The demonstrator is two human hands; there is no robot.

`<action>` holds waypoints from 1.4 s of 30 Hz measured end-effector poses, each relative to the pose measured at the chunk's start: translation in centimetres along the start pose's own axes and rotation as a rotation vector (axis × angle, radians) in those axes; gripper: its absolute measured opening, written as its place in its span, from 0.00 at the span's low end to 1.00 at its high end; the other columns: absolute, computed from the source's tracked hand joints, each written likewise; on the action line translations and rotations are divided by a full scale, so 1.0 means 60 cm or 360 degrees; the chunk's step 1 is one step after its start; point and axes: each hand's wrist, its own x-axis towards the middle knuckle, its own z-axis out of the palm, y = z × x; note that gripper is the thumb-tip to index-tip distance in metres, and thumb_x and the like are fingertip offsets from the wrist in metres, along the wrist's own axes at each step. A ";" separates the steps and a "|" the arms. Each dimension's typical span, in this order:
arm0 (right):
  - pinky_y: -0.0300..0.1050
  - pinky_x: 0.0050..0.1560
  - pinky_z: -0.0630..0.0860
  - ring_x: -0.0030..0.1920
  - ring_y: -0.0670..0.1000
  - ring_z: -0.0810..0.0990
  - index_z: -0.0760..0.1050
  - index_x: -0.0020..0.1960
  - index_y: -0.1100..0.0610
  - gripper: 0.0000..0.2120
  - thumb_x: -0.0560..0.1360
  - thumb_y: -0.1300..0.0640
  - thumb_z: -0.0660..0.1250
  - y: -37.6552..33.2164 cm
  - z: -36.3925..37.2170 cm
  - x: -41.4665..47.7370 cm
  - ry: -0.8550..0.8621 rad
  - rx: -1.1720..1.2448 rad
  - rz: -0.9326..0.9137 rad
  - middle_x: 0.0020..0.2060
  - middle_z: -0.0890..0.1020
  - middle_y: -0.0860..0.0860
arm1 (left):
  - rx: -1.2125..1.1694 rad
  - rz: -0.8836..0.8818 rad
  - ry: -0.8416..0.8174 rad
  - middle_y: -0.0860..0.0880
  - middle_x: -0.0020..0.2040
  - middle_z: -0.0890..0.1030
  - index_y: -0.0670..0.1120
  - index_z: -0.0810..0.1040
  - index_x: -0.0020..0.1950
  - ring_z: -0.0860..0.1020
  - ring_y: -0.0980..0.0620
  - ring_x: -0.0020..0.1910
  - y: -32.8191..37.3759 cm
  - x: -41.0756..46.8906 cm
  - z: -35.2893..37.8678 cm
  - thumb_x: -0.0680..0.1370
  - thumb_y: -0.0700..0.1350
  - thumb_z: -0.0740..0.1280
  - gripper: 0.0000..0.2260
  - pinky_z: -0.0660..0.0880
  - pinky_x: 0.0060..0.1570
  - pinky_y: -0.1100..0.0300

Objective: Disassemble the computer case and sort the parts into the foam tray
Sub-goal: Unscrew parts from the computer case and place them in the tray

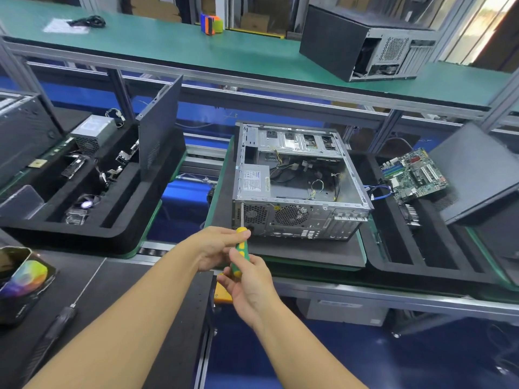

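1. Both your hands are clamped on the screwdriver (239, 252): the left hand (214, 247) pinches the top of the handle and the right hand (250, 284) wraps its lower end.
2. The computer case (297, 189) lies open on its side on the surface (309, 248), just beyond your hands. The tool's shaft runs up and away from you, with its tip at the case's rear left corner.
3. The foam tray (393, 266) holding the motherboard (415, 175) sits to the right, nearer your right hand.
4. Whether the tip sits in a screw is too small to tell.
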 end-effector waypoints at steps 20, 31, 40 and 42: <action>0.46 0.38 0.81 0.34 0.50 0.76 0.72 0.64 0.65 0.14 0.80 0.64 0.67 -0.007 -0.005 0.001 -0.0094 0.0207 -0.0005 0.41 0.77 0.56 | -0.0187 0.0045 -0.0065 0.37 0.50 0.80 0.37 0.81 0.56 0.84 0.47 0.42 0.006 0.004 -0.001 0.73 0.41 0.74 0.14 0.81 0.40 0.57; 0.46 0.34 0.77 0.31 0.48 0.72 0.71 0.64 0.61 0.12 0.81 0.62 0.65 0.010 -0.022 -0.002 -0.0116 0.0179 0.0011 0.42 0.74 0.55 | -0.0011 0.0024 -0.0093 0.38 0.51 0.77 0.43 0.80 0.62 0.81 0.47 0.48 -0.004 -0.001 0.008 0.76 0.41 0.72 0.15 0.81 0.47 0.56; 0.43 0.29 0.71 0.29 0.47 0.71 0.71 0.63 0.60 0.12 0.81 0.61 0.65 0.005 -0.025 0.005 -0.0078 0.0185 0.0056 0.43 0.74 0.55 | 0.0017 0.0032 -0.0070 0.42 0.46 0.85 0.44 0.81 0.61 0.84 0.50 0.43 -0.003 0.005 0.011 0.76 0.41 0.72 0.14 0.81 0.43 0.58; 0.43 0.28 0.70 0.29 0.47 0.71 0.71 0.63 0.60 0.12 0.81 0.61 0.66 0.008 -0.025 0.005 -0.0090 0.0190 0.0064 0.43 0.73 0.55 | 0.0016 0.0039 -0.0077 0.43 0.46 0.85 0.44 0.81 0.61 0.84 0.50 0.43 -0.005 0.007 0.007 0.76 0.41 0.73 0.14 0.81 0.44 0.57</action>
